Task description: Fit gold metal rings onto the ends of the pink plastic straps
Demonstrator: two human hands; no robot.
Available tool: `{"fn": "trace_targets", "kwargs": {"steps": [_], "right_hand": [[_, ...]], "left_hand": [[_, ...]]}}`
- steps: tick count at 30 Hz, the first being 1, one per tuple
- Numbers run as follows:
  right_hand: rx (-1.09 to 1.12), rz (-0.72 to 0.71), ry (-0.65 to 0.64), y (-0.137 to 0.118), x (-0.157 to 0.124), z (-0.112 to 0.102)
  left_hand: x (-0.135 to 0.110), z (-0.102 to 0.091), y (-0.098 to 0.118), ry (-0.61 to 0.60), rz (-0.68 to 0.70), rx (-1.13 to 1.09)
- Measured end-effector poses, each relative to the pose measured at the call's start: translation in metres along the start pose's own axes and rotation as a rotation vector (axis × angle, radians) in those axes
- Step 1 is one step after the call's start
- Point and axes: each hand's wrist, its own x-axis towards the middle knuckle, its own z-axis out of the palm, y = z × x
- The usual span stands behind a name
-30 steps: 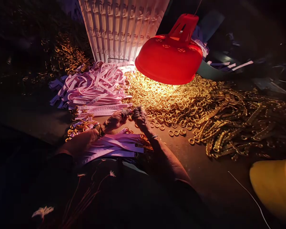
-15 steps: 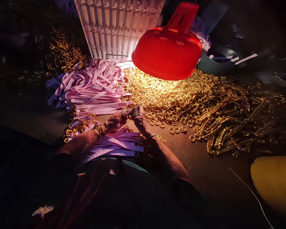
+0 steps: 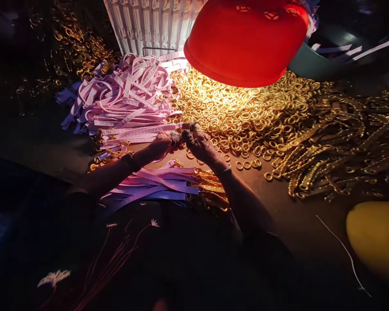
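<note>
My left hand and my right hand meet fingertip to fingertip over the table, between the pink straps and the gold rings. Both have their fingers pinched closed, with dark coverings on some fingertips. Whatever they hold is hidden or too small to name. A heap of pink printed straps lies just beyond my left hand. Past my right hand spreads a large pile of gold rings, a few loose at its near edge. Below my hands lies a bundle of pink straps, with gold pieces at its right end.
A red lamp hangs low over the rings. Gold chain-like strips lie at the right, near a yellow rounded object. Behind stand a corrugated pale panel and a green-grey container. More gold pieces lie far left.
My view has shifted, so the lamp looks larger and higher. Both hands appear slightly higher, still pinched together. My right forearm has swung right, uncovering gold pieces beside the near bundle.
</note>
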Motion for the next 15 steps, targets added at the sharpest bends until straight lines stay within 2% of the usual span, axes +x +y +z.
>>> {"fn": "trace_targets", "kwargs": {"steps": [4, 7, 9, 12, 15], "right_hand": [[-0.123, -0.007, -0.092, -0.034, -0.036, -0.014], [-0.260, 0.059, -0.145, -0.060, -0.069, -0.016], [-0.333, 0.106, -0.192, -0.074, -0.092, -0.013], [-0.361, 0.131, -0.235, -0.084, -0.120, -0.006], [-0.322, 0.135, -0.215, -0.085, -0.138, -0.001]], "left_hand": [[-0.027, -0.002, 0.036, -0.096, -0.039, 0.096], [-0.053, -0.001, 0.050, -0.182, -0.084, 0.209], [-0.070, -0.001, 0.048, -0.272, -0.118, 0.262], [-0.092, 0.000, 0.031, -0.394, -0.155, 0.283], [-0.109, 0.000, 0.011, -0.433, -0.136, 0.253]]}}
